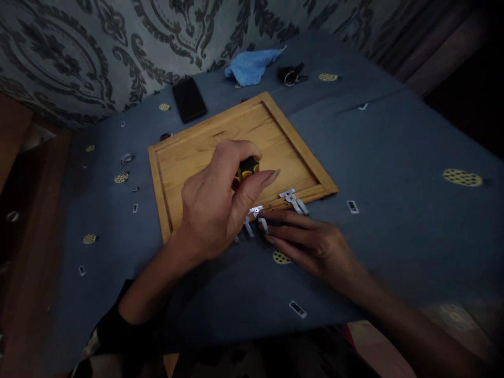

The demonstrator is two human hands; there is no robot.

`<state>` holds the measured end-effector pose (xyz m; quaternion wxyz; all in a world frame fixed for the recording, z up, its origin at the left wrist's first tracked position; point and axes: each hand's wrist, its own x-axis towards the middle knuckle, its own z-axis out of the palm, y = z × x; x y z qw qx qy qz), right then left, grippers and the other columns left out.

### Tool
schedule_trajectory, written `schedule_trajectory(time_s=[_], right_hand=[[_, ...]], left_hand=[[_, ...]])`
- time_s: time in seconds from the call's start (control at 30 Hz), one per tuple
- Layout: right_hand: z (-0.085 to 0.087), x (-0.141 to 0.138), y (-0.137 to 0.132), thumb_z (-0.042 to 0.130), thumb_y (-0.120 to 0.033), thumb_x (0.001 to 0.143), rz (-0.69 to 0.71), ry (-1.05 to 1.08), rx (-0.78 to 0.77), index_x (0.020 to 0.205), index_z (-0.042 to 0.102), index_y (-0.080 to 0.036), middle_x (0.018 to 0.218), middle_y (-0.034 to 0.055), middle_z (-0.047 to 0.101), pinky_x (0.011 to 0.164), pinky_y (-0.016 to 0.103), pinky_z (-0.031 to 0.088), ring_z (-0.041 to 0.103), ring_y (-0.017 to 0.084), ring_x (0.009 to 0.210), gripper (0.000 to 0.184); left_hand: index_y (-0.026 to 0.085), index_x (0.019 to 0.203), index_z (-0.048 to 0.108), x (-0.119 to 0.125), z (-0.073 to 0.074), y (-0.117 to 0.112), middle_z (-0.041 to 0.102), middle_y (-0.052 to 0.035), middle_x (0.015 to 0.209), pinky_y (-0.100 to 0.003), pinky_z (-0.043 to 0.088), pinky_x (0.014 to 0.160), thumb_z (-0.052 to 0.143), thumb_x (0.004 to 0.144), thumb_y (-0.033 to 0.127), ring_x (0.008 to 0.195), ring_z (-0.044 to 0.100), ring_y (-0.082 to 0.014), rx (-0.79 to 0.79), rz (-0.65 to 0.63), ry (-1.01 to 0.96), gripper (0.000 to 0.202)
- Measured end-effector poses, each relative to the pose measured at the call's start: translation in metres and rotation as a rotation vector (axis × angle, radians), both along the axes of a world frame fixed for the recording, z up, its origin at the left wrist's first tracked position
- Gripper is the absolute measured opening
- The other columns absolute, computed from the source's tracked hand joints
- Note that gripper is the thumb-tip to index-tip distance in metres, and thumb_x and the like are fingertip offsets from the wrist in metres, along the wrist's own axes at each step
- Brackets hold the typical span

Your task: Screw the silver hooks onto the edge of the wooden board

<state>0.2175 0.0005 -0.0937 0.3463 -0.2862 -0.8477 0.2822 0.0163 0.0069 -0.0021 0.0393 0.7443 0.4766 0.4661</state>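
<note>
While I watch from the head camera, a dark blue patterned sheet (394, 157) covers the whole work surface. At its far left edge it drops away to a brown wooden strip. A few small metal bits (126, 158) lie loose on the sheet near that side.

Moving right, a square pale wooden panel with a raised frame (197, 152) lies flat at the centre, turned so one corner points toward me. Behind it are a black phone (189, 98), a crumpled light blue rag (252, 65) and a dark bunch of keys (293, 75), all clear of the panel.

My left hand (212, 210) is closed around a black and yellow screwdriver handle (248, 168), held upright over the panel's near edge. Just under it, a small silver metal hinge (255, 215) sits on that edge.

My right hand (311, 244) lies flat on the sheet with fingers stretched out, holding nothing, fingertips at the hinge. A second silver hinge (294, 201) sits further right on the same edge, just beyond those fingers.

To the right of the panel, the sheet is wide and bare up to its far edge.
</note>
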Motion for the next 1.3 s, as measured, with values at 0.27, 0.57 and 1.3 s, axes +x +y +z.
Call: schedule_trajectory(time_s=[0.27,0.57,1.3], right_hand=[[0.0017,-0.0021,-0.0001,0.062,-0.015,0.095,0.001,0.003,-0.026,0.099,0.076,-0.016,0.122,0.0116,0.076,0.087,0.027,0.065,0.077,0.02,0.101,0.015],[0.0027,-0.0022,-0.0012,0.063,-0.015,0.094,-0.016,0.017,0.017,0.098,0.075,-0.016,0.119,0.0115,0.077,0.085,0.026,0.065,0.078,0.021,0.098,0.013],[0.0021,-0.0021,-0.0001,0.062,-0.016,0.095,-0.013,0.013,0.013,0.1,0.077,-0.019,0.12,0.0096,0.077,0.085,0.027,0.065,0.078,0.02,0.098,0.016]], left_hand=[[0.025,0.098,0.058,-0.0031,0.0027,0.0033,0.068,0.0014,0.089,-0.025,0.053,0.063,0.05,0.104,0.04,0.07,0.067,-0.0111,0.066,0.043,0.037,0.017],[0.025,0.095,0.058,-0.0042,0.0044,0.0044,0.063,0.0028,0.09,-0.024,0.053,0.064,0.053,0.102,0.042,0.072,0.067,-0.009,0.054,0.003,-0.054,0.019],[0.024,0.099,0.058,0.0028,0.0002,0.0004,0.07,0.0021,0.088,-0.023,0.052,0.056,0.059,0.1,0.029,0.069,0.067,-0.0105,0.11,-0.035,0.116,0.005]])
